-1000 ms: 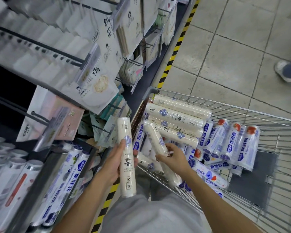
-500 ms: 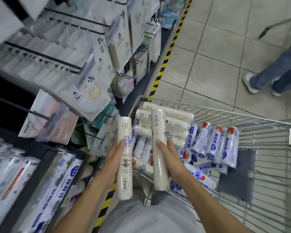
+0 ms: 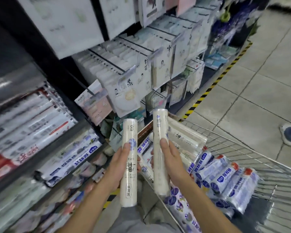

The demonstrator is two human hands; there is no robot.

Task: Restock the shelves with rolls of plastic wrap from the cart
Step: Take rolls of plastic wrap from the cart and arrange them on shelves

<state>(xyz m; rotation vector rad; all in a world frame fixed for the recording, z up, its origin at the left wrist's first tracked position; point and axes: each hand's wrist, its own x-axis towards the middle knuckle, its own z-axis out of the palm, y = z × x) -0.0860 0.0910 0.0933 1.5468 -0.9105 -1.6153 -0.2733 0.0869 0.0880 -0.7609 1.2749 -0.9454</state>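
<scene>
Two rolls held up, one per hand, over the cart.
L hand (image 3: pixel 117 167) clamped round a cream roll (image 3: pixel 130 165), upright, label facing cam; R hand (image 3: pixel 172 163) gripping a second roll (image 3: pixel 159 165), also upright, just beside the first, not touching. Both above the near end of the wire cart (image 3: pixel 242 149), which holds more rolls (image 3: pixel 225 177). Shelf (image 3: pixel 32 165) at left is blurred, prob. stocked w/ similar rolls.

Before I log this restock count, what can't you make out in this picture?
Head view only:
Shelf rolls: motion blur, labels unreadable.
Cart: right side cut off by the frame edge, roll count unknown.
What lies under the right hand and held roll: hidden by them.
Passer-by's shoe: cut off at the edge.
</scene>
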